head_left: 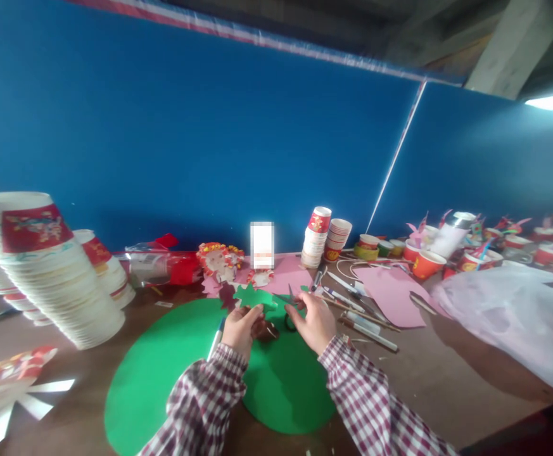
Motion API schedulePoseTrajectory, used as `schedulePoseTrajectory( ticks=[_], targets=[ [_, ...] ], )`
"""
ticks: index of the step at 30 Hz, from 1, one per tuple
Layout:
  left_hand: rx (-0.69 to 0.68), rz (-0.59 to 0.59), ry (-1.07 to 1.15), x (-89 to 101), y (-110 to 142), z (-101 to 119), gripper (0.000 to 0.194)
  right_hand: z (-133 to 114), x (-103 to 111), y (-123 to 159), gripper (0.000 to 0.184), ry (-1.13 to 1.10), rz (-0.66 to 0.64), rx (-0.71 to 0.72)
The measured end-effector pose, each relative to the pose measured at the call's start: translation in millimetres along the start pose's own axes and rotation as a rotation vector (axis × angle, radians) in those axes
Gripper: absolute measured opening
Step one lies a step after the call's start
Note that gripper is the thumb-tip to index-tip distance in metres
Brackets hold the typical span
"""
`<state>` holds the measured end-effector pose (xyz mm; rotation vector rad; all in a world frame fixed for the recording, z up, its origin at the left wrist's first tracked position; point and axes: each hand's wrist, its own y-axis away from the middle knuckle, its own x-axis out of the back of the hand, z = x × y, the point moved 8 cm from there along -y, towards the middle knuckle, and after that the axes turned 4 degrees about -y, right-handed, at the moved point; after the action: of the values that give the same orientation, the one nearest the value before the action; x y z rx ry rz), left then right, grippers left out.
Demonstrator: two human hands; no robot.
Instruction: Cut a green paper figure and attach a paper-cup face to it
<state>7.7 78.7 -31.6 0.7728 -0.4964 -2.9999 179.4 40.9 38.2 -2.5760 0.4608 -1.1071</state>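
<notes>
My left hand (pixel 242 330) is closed on a piece of green paper (pixel 253 296) with a jagged, leaf-like edge. My right hand (pixel 315 321) grips a pair of scissors (pixel 289 322), whose blades lie by the right side of the green piece. Whether the blades touch the paper I cannot tell. Both hands are above large round green sheets (pixel 288 392) on the brown table. A white marker (pixel 216 339) shows beside my left wrist. Dark red cut paper (pixel 227 296) and pink paper scraps (pixel 211 286) lie just beyond the left hand.
Tall stacks of paper cups (pixel 62 285) stand at the left, and more cup stacks (pixel 316 239) at the back. Several pens (pixel 368 329) and pink sheets (pixel 393 294) lie right of my hands. A translucent plastic bag (pixel 518 316) rests farther right, before decorated cups (pixel 429 264).
</notes>
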Motion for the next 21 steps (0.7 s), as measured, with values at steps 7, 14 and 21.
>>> schedulePoseTrajectory(
  ticks=[7,14,21],
  targets=[
    [-0.017,0.054,0.029,1.2,1.2,2.2,0.032,22.3,-11.3,-1.1,0.030,0.476,-0.127,0.017],
    [-0.033,0.076,0.033,2.1,3.5,6.8,0.028,20.4,-12.1,0.8,0.021,0.512,-0.247,0.029],
    [-0.070,0.077,0.028,3.3,3.2,11.2,0.033,9.3,-5.3,-0.1,0.019,0.601,-0.142,0.137]
  ],
)
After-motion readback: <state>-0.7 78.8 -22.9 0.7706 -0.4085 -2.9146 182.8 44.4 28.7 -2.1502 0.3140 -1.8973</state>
